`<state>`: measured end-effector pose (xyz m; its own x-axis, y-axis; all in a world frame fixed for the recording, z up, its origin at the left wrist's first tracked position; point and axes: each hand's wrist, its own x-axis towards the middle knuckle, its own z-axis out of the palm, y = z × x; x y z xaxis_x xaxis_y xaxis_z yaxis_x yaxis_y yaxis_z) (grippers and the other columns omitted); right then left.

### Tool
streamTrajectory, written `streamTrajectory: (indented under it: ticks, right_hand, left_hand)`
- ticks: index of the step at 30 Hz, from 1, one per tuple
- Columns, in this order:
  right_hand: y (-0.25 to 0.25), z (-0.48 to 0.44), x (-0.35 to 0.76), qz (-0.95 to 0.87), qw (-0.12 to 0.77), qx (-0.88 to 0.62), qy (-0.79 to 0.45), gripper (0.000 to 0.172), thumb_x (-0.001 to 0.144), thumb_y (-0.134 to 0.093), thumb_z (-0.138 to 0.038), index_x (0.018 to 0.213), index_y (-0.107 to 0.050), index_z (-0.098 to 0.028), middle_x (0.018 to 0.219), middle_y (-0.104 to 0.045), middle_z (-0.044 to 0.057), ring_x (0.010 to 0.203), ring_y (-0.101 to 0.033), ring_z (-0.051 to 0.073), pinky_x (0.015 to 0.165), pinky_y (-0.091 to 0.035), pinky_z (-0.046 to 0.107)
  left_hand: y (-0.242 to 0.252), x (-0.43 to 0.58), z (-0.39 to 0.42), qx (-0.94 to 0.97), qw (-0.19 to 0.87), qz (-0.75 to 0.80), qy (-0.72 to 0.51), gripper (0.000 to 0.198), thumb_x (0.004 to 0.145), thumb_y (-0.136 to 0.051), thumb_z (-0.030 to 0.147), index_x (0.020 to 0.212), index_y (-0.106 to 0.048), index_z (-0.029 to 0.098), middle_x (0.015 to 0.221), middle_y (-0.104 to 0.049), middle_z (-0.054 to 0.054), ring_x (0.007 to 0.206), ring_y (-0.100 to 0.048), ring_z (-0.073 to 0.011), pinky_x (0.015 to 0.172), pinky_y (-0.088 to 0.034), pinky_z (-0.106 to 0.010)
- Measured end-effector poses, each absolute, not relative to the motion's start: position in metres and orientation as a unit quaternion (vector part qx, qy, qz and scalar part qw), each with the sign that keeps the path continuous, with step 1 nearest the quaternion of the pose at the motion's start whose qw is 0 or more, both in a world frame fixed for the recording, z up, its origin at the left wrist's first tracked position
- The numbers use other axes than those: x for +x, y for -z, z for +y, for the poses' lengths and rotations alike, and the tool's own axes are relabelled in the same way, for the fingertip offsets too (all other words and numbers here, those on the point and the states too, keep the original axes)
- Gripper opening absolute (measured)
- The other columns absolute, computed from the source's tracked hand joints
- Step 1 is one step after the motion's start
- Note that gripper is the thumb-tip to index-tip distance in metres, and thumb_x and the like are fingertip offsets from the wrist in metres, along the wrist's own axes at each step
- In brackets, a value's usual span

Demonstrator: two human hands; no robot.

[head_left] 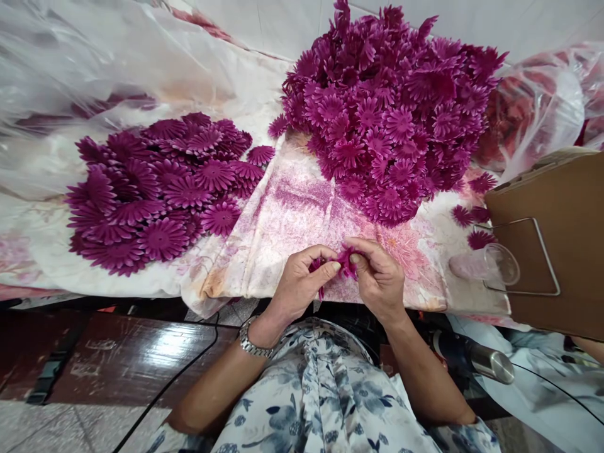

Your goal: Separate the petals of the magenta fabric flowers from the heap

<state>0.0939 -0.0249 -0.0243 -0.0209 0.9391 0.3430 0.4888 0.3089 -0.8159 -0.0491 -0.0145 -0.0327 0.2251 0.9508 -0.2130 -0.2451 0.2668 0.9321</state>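
Observation:
Close to the table's front edge, my left hand (302,283) pinches purple artificial flower petals between thumb and forefinger. My right hand (381,282) grips the same small purple flower (348,261) from the other side, thumb against fingers. The fingers partly cover the flower, so its full shape is hidden. Beyond my hands rises a large heap of layered purple flowers (377,126). To the left lies a lower pile of flat, wider purple petal pieces (163,189).
A clear plastic cup (486,264) lies tipped at the right, beside a cardboard box (547,245) with a bent wire on it. Several loose flowers (472,217) are scattered nearby. Plastic bags (542,107) stand at the back right, with plastic sheeting (94,75) at the left.

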Motion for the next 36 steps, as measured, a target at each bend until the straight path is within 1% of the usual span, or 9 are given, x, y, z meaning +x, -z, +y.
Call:
streamTrajectory:
  ticks: [3,11,15,18,20,25,29,33,36]
  right_hand:
    - [0.025,-0.025,0.092,-0.684,0.457,-0.533,-0.197,0.027,0.087,-0.047,-0.014,0.106,-0.061,-0.028,0.087,-0.066,0.001,0.08,-0.062,0.015,0.07,-0.051,0.03]
    - [0.014,0.008,0.116,-0.698,0.447,-0.558,-0.039,0.031,0.089,-0.039,-0.014,0.106,-0.062,-0.025,0.088,-0.065,0.005,0.082,-0.061,0.017,0.076,-0.052,0.035]
    - [-0.001,0.049,0.154,-0.669,0.402,-0.623,0.045,0.028,0.088,-0.042,-0.018,0.106,-0.063,-0.019,0.103,-0.063,0.011,0.1,-0.057,0.022,0.09,-0.047,0.044]
    - [-0.007,0.051,0.16,-0.639,0.417,-0.642,0.077,0.027,0.086,-0.046,-0.019,0.107,-0.062,-0.019,0.113,-0.059,0.013,0.111,-0.051,0.025,0.097,-0.041,0.049]
    - [-0.006,0.033,0.147,-0.658,0.431,-0.617,-0.004,0.024,0.087,-0.047,-0.021,0.105,-0.062,-0.021,0.105,-0.062,0.01,0.102,-0.055,0.022,0.091,-0.046,0.045]
    - [0.011,-0.022,0.091,-0.675,0.395,-0.512,-0.354,0.012,0.083,-0.056,-0.024,0.093,-0.062,-0.02,0.079,-0.063,0.001,0.072,-0.058,0.012,0.066,-0.05,0.026]
    - [0.01,-0.02,0.087,-0.611,0.44,-0.515,-0.41,0.007,0.082,-0.055,-0.021,0.088,-0.06,-0.019,0.074,-0.061,-0.001,0.066,-0.057,0.009,0.061,-0.049,0.022]
    - [-0.015,0.022,0.13,-0.648,0.453,-0.539,-0.29,0.013,0.085,-0.051,-0.02,0.095,-0.058,-0.021,0.085,-0.062,0.001,0.07,-0.058,0.012,0.061,-0.049,0.027]
    - [-0.024,0.051,0.164,-0.63,0.416,-0.655,-0.033,0.038,0.077,-0.063,-0.026,0.114,-0.053,-0.022,0.098,-0.061,0.006,0.087,-0.056,0.02,0.076,-0.048,0.039]
  left_hand:
    - [0.031,-0.047,-0.015,0.37,0.696,0.424,-0.445,0.016,0.07,-0.068,0.031,0.066,-0.061,0.017,0.051,-0.046,0.005,0.045,-0.035,-0.0066,0.044,-0.028,-0.021]
    - [0.02,-0.051,-0.011,0.293,0.672,0.448,-0.512,0.019,0.063,-0.072,0.028,0.059,-0.058,0.016,0.053,-0.046,0.005,0.049,-0.036,-0.0061,0.045,-0.028,-0.019]
    - [0.018,-0.051,-0.012,0.285,0.687,0.442,-0.502,0.019,0.063,-0.074,0.028,0.061,-0.059,0.016,0.053,-0.046,0.005,0.047,-0.035,-0.0054,0.043,-0.027,-0.018]
    - [0.019,-0.05,-0.012,0.283,0.682,0.448,-0.505,0.018,0.062,-0.074,0.027,0.061,-0.06,0.016,0.054,-0.047,0.005,0.047,-0.035,-0.0051,0.042,-0.027,-0.018]
    - [0.021,-0.05,-0.011,0.276,0.666,0.46,-0.518,0.017,0.063,-0.073,0.027,0.062,-0.06,0.016,0.053,-0.047,0.005,0.046,-0.035,-0.0051,0.042,-0.028,-0.018]
    - [0.027,-0.047,-0.013,0.326,0.637,0.456,-0.53,0.011,0.065,-0.073,0.025,0.068,-0.066,0.017,0.059,-0.056,0.003,0.053,-0.045,-0.0074,0.049,-0.036,-0.018]
    - [0.026,-0.046,-0.016,0.317,0.656,0.451,-0.515,0.012,0.067,-0.071,0.026,0.075,-0.068,0.017,0.053,-0.055,0.004,0.047,-0.041,-0.0062,0.045,-0.033,-0.017]
    - [0.021,-0.047,-0.014,0.284,0.675,0.442,-0.518,0.013,0.068,-0.07,0.026,0.075,-0.066,0.016,0.055,-0.057,0.002,0.047,-0.042,-0.0053,0.044,-0.03,-0.016]
    - [0.02,-0.049,-0.014,0.277,0.689,0.44,-0.505,0.013,0.067,-0.07,0.026,0.072,-0.066,0.015,0.054,-0.055,0.002,0.046,-0.041,-0.0051,0.042,-0.029,-0.017]
